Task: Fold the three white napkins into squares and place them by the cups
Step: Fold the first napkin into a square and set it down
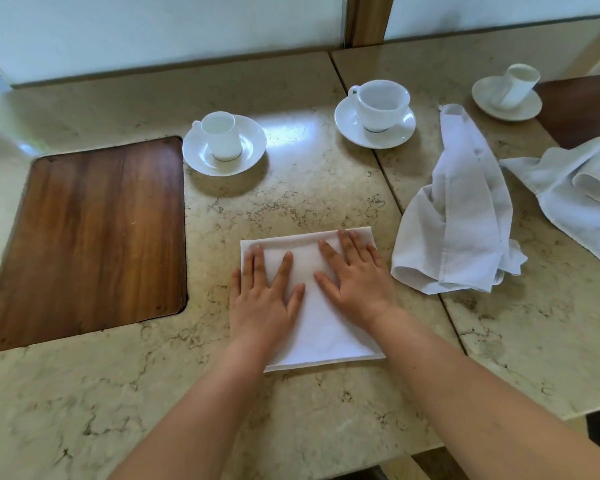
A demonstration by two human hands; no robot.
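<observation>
Marble counter (291, 188): both hands (355, 282) flat, spread on folded napkin (321, 327); cups (383, 102) look empty.

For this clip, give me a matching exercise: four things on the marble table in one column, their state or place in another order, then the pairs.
Things:
1. folded white napkin
2. crumpled white napkin
3. dark wooden inlay panel
4. wide white teacup

States:
A. set flush into the tabletop, left
B. pressed flat under both hands
C. upright on a saucer
D. unfolded, bunched, right of the hands

Pairs: 1-B, 2-D, 3-A, 4-C
</observation>
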